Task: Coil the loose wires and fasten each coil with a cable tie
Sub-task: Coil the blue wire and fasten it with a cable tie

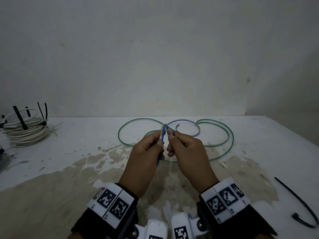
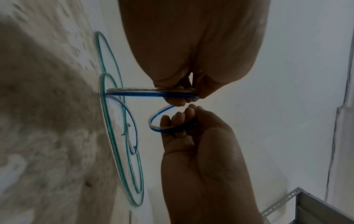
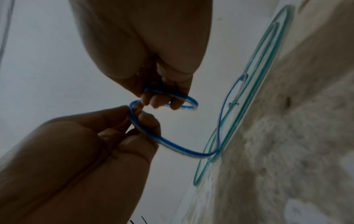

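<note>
Stained white table [image 1: 72,152] fills lower view. White wire coil [image 1: 25,131] w/ black ties sits at 9 o'clock, far left edge. Green wire [image 1: 229,135] lies in loose loops at 12 o'clock, behind the hands. Left hand [image 1: 146,156] & right hand [image 1: 188,152] are raised at centre, fingers curled, each pinching the blue wire [image 1: 197,129], bent into a small loop btwn them; its rest trails to the table among the green loops. Loose black cable tie [image 1: 296,199] at 4 o'clock.
</note>
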Action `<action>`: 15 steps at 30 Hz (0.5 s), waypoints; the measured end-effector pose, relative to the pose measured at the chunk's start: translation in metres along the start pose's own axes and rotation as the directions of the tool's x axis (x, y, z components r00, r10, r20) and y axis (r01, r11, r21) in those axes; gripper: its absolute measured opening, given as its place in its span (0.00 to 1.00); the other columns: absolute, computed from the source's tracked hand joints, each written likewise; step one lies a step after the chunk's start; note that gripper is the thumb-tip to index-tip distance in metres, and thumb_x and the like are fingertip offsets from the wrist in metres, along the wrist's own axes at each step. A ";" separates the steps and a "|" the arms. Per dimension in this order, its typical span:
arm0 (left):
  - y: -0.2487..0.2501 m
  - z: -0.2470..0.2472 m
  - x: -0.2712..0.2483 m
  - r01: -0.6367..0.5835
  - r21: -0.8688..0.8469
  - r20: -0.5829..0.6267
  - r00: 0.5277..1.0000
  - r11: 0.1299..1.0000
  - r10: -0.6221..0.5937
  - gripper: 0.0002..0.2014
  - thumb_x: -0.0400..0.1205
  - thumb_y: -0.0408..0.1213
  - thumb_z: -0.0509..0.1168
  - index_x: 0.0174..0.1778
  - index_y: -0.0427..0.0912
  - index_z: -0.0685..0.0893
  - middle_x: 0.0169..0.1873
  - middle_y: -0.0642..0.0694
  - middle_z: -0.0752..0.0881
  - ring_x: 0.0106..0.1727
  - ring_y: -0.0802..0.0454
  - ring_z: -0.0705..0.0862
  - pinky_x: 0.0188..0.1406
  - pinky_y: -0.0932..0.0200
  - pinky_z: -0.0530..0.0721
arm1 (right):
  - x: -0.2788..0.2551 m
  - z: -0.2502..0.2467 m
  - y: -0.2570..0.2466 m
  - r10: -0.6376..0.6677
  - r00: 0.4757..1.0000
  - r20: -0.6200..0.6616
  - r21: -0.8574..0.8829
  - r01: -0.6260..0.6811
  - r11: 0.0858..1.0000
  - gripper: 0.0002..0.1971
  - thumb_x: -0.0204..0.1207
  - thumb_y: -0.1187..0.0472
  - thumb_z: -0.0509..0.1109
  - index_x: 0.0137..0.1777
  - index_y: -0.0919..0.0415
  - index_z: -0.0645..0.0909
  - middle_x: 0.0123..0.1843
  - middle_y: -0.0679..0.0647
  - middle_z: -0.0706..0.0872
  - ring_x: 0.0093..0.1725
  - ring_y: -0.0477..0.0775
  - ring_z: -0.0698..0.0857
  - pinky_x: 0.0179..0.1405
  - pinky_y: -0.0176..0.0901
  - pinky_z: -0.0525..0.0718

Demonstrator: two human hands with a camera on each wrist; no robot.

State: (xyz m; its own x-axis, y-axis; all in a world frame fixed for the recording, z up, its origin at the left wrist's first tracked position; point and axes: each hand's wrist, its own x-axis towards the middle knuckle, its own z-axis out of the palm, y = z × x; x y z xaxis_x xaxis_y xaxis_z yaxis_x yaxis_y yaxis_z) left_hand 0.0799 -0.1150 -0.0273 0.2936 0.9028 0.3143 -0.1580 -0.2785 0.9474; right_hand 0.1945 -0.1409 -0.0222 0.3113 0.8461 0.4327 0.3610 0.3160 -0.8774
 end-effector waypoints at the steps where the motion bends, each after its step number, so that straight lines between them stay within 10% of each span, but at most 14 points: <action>1: -0.001 0.001 -0.001 0.000 0.001 -0.005 1.000 1.000 0.000 0.15 0.85 0.31 0.58 0.60 0.51 0.86 0.37 0.42 0.85 0.34 0.53 0.79 0.35 0.59 0.79 | 0.000 0.001 0.000 0.041 0.999 -0.002 0.028 -0.041 0.999 0.17 0.83 0.59 0.63 0.31 0.56 0.81 0.25 0.46 0.81 0.28 0.37 0.81 0.31 0.29 0.77; 7: -0.012 -0.001 -0.002 0.035 -0.045 -0.068 0.997 0.998 -0.038 0.10 0.80 0.31 0.67 0.55 0.40 0.88 0.46 0.49 0.91 0.48 0.56 0.89 0.45 0.67 0.84 | -0.004 0.009 0.001 0.268 0.956 0.117 0.244 -0.289 0.926 0.16 0.81 0.66 0.60 0.34 0.57 0.83 0.23 0.43 0.81 0.25 0.37 0.78 0.28 0.30 0.76; 11: -0.015 -0.006 -0.003 0.030 -0.024 -0.093 0.995 0.999 -0.032 0.10 0.78 0.32 0.69 0.54 0.37 0.89 0.46 0.44 0.91 0.50 0.50 0.89 0.49 0.61 0.86 | -0.007 0.015 0.004 0.352 0.920 0.170 0.364 -0.391 0.845 0.13 0.81 0.68 0.60 0.43 0.67 0.85 0.40 0.65 0.87 0.41 0.56 0.84 0.49 0.56 0.85; 15: -0.014 -0.007 -0.006 -0.003 0.013 -0.110 0.994 1.000 0.004 0.07 0.76 0.32 0.72 0.49 0.38 0.91 0.42 0.45 0.92 0.45 0.53 0.90 0.44 0.65 0.86 | -0.008 0.017 0.012 0.439 0.857 0.272 0.555 -0.512 0.656 0.12 0.81 0.67 0.59 0.50 0.72 0.83 0.53 0.76 0.84 0.51 0.65 0.82 0.55 0.57 0.82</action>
State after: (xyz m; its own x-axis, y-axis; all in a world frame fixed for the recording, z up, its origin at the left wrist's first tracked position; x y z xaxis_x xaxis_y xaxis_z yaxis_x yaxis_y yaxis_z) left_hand 0.0741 -0.1147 -0.0434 0.1878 0.9320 0.3099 -0.1466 -0.2854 0.9471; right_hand 0.1812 -0.1368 -0.0396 0.1861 0.9800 -0.0704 -0.4099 0.0124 -0.9120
